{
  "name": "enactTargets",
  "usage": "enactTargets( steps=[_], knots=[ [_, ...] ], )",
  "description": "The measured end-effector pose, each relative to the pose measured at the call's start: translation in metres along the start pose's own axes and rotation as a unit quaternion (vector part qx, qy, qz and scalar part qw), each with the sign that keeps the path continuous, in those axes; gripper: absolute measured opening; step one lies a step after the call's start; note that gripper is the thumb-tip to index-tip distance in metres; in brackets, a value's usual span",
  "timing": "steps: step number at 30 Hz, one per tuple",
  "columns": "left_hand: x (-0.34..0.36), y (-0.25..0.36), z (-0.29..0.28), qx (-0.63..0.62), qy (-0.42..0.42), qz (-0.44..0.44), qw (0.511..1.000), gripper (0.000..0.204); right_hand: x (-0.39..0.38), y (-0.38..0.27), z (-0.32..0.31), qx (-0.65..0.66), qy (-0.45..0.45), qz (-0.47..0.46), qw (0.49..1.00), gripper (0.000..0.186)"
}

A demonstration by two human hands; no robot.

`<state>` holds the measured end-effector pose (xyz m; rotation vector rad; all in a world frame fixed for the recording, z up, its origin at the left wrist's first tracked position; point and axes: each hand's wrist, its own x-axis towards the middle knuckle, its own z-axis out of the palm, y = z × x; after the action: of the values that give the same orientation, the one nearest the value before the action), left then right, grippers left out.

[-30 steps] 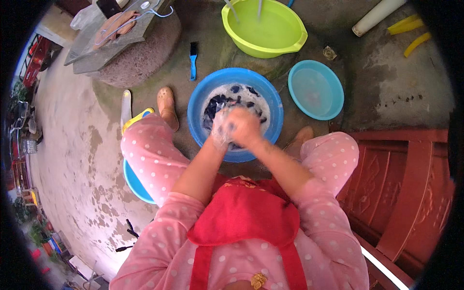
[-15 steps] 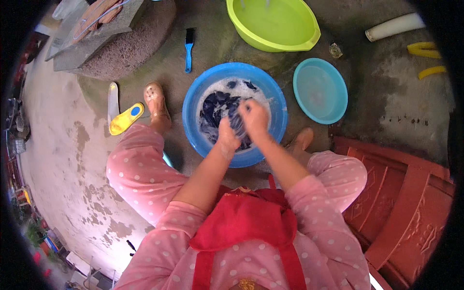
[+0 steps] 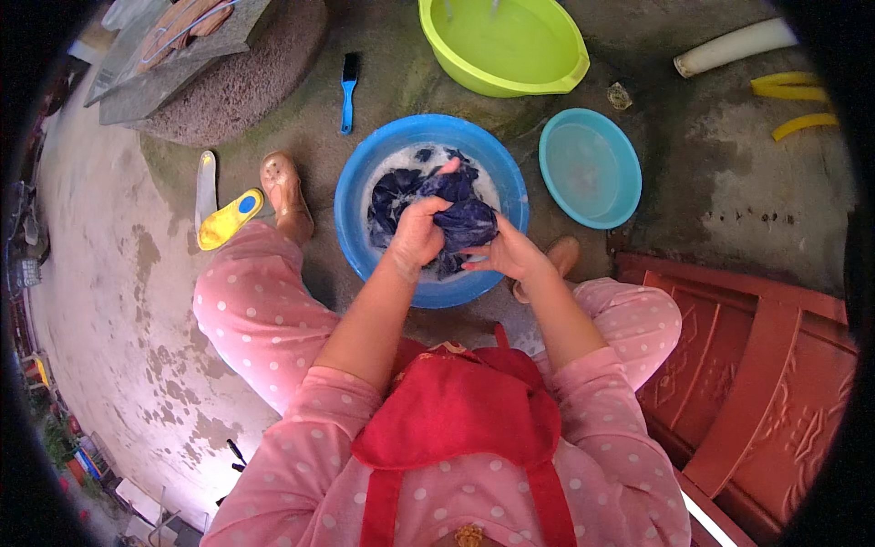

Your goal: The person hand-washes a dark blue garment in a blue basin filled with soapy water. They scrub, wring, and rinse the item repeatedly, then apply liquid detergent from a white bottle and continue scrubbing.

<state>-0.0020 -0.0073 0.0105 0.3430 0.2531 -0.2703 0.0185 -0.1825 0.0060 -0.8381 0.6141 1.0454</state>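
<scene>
Between my knees stands a round blue basin (image 3: pixel 357 246) with sudsy water and dark navy cloth in it. My left hand (image 3: pixel 419 235) is closed on a bunched wet navy garment (image 3: pixel 465 217), lifted over the suds. At the garment's right edge, my right hand (image 3: pixel 510 251) grips it with thumb and fingers, some fingers showing below the cloth. More dark cloth (image 3: pixel 390 193) lies in the foam at the basin's left side. What kind of garment it is cannot be made out.
Beyond the basin is a lime-green tub (image 3: pixel 510 87) of water; a turquoise basin (image 3: pixel 591 169) stands to the right. A blue-handled brush (image 3: pixel 348 96) and two insoles, one yellow (image 3: pixel 228 221) and one pale (image 3: pixel 207 187), lie on the ground. A red panel (image 3: pixel 729 365) is at the right.
My hands, close together and rubbing before, are now farther apart with the garment spread between them. The right hand has moved lower and to the right. The whole view has shifted slightly.
</scene>
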Motion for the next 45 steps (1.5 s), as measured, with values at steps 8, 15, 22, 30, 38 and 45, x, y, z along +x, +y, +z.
enactTargets(
  steps=[8,15,22,30,38,45],
  knots=[
    [-0.006,0.02,-0.023,0.214,0.23,-0.082,0.946,0.094,-0.036,-0.065,0.049,-0.268,0.095,-0.414,0.865,0.012],
    [-0.017,0.001,0.0,-0.071,0.018,-0.096,0.993,0.058,-0.017,0.039,0.087,-0.581,-0.004,-0.587,0.564,0.018],
    [-0.001,-0.041,-0.027,-0.075,0.174,-0.063,0.98,0.018,0.036,0.006,0.043,-0.597,0.28,-0.521,0.542,0.018],
    [-0.007,-0.03,-0.062,-0.107,0.084,-0.051,0.989,0.021,0.018,0.054,0.086,-0.577,0.187,-0.572,0.553,0.028],
    [0.01,-0.03,-0.084,-0.092,0.113,-0.035,0.989,0.025,0.027,0.062,0.075,-0.558,0.168,-0.57,0.58,0.023],
    [0.009,-0.05,-0.025,0.003,0.206,-0.085,0.975,0.03,0.059,-0.003,0.011,-0.574,0.351,-0.356,0.648,0.041]
  ],
)
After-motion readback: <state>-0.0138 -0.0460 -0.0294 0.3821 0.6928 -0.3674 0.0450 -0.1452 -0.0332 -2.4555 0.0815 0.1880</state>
